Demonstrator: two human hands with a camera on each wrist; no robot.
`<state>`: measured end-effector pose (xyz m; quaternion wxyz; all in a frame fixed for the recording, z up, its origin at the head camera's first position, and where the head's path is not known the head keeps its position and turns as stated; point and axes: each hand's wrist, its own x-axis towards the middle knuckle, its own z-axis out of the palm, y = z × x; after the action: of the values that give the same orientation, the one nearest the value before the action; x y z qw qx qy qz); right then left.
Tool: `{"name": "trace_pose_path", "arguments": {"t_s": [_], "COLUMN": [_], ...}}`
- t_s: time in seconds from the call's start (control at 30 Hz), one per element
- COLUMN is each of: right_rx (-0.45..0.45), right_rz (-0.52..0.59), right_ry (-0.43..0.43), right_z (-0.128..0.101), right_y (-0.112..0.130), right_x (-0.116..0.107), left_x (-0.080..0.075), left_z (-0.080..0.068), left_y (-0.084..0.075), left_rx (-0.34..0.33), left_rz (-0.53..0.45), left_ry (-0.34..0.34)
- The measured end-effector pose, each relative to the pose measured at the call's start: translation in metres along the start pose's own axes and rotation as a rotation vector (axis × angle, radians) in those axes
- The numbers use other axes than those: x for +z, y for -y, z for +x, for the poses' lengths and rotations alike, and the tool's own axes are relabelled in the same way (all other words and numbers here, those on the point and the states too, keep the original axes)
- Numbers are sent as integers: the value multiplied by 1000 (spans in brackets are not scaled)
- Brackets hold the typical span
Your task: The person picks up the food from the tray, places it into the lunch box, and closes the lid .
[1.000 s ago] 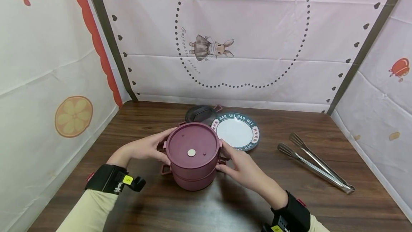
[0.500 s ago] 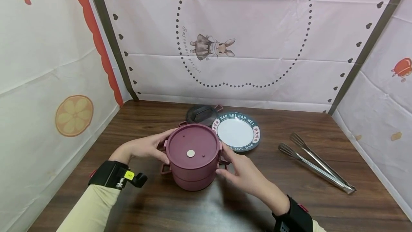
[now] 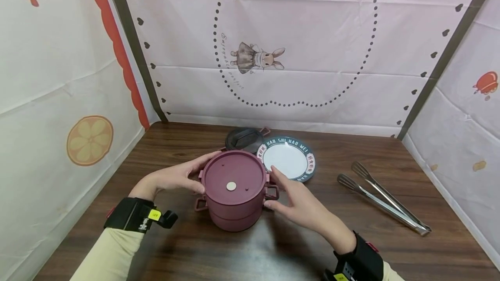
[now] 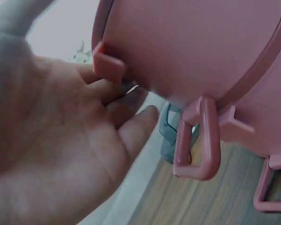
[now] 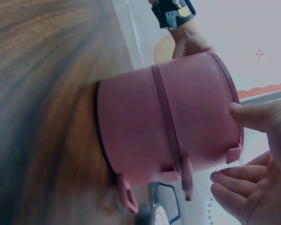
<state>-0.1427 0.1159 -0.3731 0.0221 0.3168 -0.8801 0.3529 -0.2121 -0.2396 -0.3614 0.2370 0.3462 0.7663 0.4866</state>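
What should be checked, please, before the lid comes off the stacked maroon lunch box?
1. Left hand steadying the box: ok, fingers touch the lid's rim.
2. Right hand gripping: not ok, it is open beside the box, touching only lightly if at all.
3. Right-side clasp released: ok, it appears swung outward.
4. Left-side clasp: cannot tell, though it hangs loose.
5. Box flat on the table: ok.
6. Room to set the lid down: ok, bare wood between plate and tongs.
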Motion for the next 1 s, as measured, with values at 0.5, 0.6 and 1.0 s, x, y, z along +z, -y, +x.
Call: {"name": "trace_pose_path", "arguments": {"t_s": [0.5,0.6,1.0], "right_rx": [-51,-71,-116], "right_rz": [-213,-289,-475], "right_ry": [21,38,111], "right_z": [63,79,138], "right_y": [-13,-21,-58], "right_x": [-45,-55,-69], "left_x": [53,63,75], "left_z": [15,17,17], "left_y": [-50,-52,-51], "left_rx": [-139,-153,-158], "left_rz": [659,761,834], "left_ry": [-372,-373,-395]}}
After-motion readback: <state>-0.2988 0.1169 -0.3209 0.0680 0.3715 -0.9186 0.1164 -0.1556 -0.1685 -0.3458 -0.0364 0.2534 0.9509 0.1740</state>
